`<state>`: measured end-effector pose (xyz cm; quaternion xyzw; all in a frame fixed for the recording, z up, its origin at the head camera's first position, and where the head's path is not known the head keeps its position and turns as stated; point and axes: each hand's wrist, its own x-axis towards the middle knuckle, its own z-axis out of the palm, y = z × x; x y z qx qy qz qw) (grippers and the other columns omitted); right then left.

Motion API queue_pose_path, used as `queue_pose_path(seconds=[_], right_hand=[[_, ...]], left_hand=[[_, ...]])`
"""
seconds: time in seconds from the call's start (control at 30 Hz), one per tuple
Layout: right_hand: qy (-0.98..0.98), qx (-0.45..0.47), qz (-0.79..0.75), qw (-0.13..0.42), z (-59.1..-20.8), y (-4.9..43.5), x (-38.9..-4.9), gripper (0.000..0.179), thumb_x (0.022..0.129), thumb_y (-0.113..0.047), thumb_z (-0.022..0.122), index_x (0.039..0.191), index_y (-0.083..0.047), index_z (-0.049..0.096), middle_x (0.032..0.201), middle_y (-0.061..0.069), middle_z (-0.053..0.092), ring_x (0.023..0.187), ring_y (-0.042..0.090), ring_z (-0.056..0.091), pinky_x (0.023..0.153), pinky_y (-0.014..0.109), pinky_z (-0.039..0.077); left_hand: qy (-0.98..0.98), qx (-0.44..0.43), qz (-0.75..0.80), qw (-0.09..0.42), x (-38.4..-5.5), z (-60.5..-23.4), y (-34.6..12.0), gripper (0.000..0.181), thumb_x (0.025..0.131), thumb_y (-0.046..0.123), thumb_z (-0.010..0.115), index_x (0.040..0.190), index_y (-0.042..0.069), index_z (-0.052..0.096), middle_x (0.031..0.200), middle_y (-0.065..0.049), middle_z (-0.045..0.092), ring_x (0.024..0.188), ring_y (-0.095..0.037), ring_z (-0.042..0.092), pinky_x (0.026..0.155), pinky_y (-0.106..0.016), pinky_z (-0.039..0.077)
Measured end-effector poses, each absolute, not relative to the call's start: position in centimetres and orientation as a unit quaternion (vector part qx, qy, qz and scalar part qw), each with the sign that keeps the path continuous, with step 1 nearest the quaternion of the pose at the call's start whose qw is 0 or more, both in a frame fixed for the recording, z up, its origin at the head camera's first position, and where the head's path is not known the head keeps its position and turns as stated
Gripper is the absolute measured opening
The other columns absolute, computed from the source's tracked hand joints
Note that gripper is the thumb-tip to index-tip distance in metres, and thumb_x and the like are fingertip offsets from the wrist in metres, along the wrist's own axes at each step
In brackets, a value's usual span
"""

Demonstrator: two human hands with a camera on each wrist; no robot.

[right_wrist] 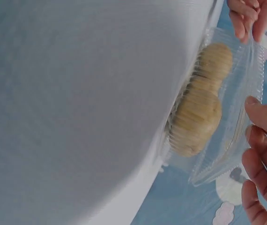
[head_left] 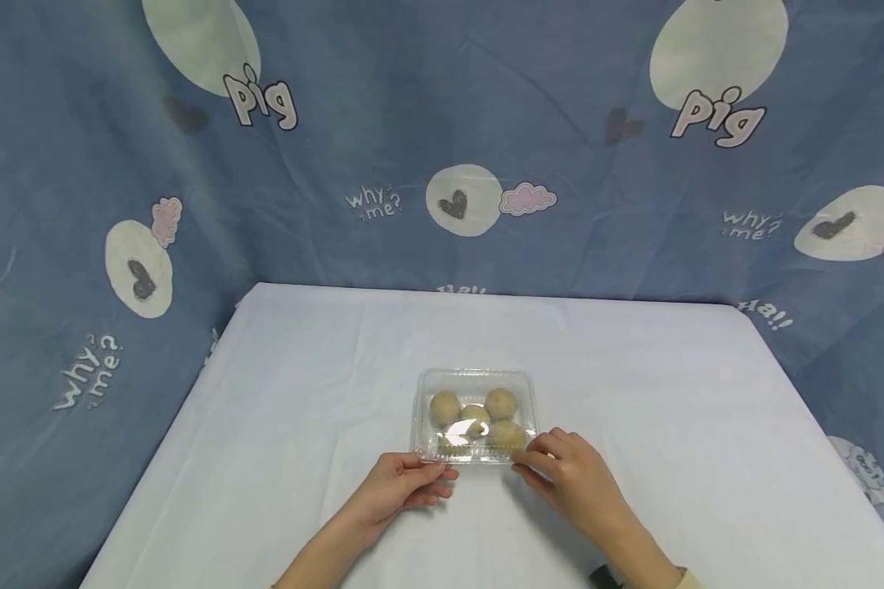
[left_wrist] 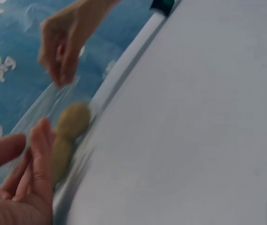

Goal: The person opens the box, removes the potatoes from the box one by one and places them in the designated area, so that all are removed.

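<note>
A clear plastic clamshell box [head_left: 475, 383] sits on the white table, its lid down over the contents. Inside lie several round, yellowish-brown potatoes [head_left: 501, 403], also visible through the ribbed side in the right wrist view. At the box's near left corner, my left hand [head_left: 405, 491] pinches the rim between thumb and fingers. My right hand [head_left: 570, 478] pinches the rim at the near right corner with thumb and index finger. In the left wrist view, the left fingers hide part of the box and potatoes [left_wrist: 75, 119].
A white cloth [head_left: 302, 393] covers the table around the box. Blue printed fabric [head_left: 383, 98] hangs behind the table and along both sides. A dark object [head_left: 604, 577] shows by the right wrist at the bottom edge.
</note>
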<state>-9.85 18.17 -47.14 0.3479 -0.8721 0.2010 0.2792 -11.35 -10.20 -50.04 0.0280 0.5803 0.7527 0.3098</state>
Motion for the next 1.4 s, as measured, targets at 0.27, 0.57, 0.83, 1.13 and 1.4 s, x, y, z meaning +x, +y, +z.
queue_pose_path(seconds=[0.27,0.57,0.83,1.13,1.4], right_hand=[[-0.874,0.333,0.195,0.296,-47.0,17.8,-10.1,0.025,0.063,-0.009,0.091,0.082,-0.016,0.076,0.078,-0.011,0.06,0.067,0.006,0.052,0.054,0.021,0.044],[-0.887,0.292,0.207,0.291,-46.9,18.2,-10.3,0.026,0.061,-0.012,0.093,0.076,-0.017,0.072,0.077,-0.011,0.063,0.069,0.007,0.054,0.058,0.027,0.048],[-0.896,0.281,0.206,0.275,-46.9,18.7,-10.1,0.024,0.064,-0.017,0.091,0.076,-0.021,0.071,0.079,-0.014,0.067,0.075,0.007,0.056,0.065,0.031,0.049],[-0.883,0.317,0.234,0.253,-47.5,19.4,-10.1,0.025,0.065,-0.013,0.089,0.08,-0.02,0.07,0.083,-0.013,0.067,0.079,0.007,0.057,0.065,0.027,0.047],[-0.881,0.321,0.209,0.279,-47.4,19.5,-10.4,0.024,0.065,-0.018,0.089,0.078,-0.02,0.068,0.081,-0.014,0.065,0.073,0.006,0.058,0.057,0.024,0.046]], left_hand=[[0.558,-0.014,0.78,0.283,-10.5,-50.5,-7.4,0.039,0.093,0.021,0.069,0.118,-0.009,0.062,0.114,-0.018,0.068,0.085,-0.016,0.07,0.075,-0.023,0.058],[0.557,-0.039,0.786,0.265,-10.5,-50.1,-6.5,0.037,0.091,0.021,0.071,0.116,-0.006,0.066,0.109,-0.014,0.07,0.074,-0.009,0.067,0.068,-0.02,0.057],[0.566,-0.046,0.781,0.26,-10.3,-50.7,-6.3,0.036,0.09,0.025,0.073,0.112,-0.004,0.069,0.106,-0.013,0.071,0.07,-0.007,0.065,0.065,-0.019,0.056],[0.575,-0.071,0.775,0.252,-9.8,-51.0,-6.3,0.034,0.089,0.024,0.073,0.109,-0.003,0.07,0.104,-0.011,0.072,0.068,-0.008,0.064,0.064,-0.02,0.057],[0.578,-0.068,0.777,0.24,-9.8,-50.9,-5.9,0.036,0.089,0.025,0.074,0.11,-0.004,0.069,0.106,-0.012,0.072,0.071,-0.011,0.068,0.065,-0.021,0.057]])
